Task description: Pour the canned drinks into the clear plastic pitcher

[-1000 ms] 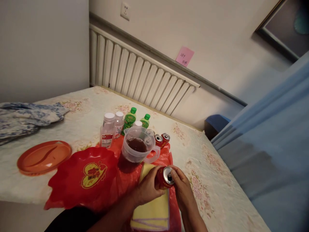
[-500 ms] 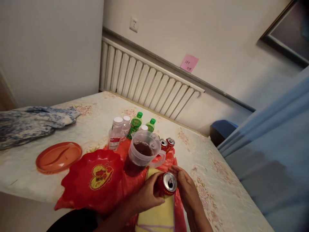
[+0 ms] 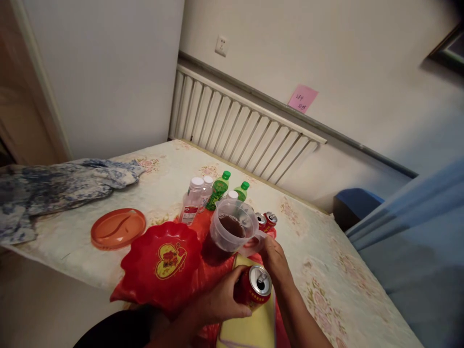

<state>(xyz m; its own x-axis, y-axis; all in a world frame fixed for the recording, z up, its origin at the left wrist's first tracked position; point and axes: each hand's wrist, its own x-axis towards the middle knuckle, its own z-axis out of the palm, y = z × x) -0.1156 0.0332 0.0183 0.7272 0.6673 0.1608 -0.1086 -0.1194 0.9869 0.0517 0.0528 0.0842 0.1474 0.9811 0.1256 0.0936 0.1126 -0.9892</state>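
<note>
Hands [image 3: 222, 298] [image 3: 276, 260] at can [image 3: 254, 289] (open) and pitcher [image 3: 229, 233]

Jug [image 3: 225, 238] stands behind front can [image 3: 250, 290]; bowl [image 3: 143, 268] left of jug, plate [image 3: 118, 232] left of bowl; bottles [image 3: 218, 192] behind jug.

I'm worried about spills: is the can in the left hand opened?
Open: the red can in the left hand shows a dark hole in its silver top, beside the pull tab.

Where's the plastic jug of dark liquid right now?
In the head view's lower centre, the plastic jug stands just right of the red scalloped tray, its handle at the right hand.
</note>
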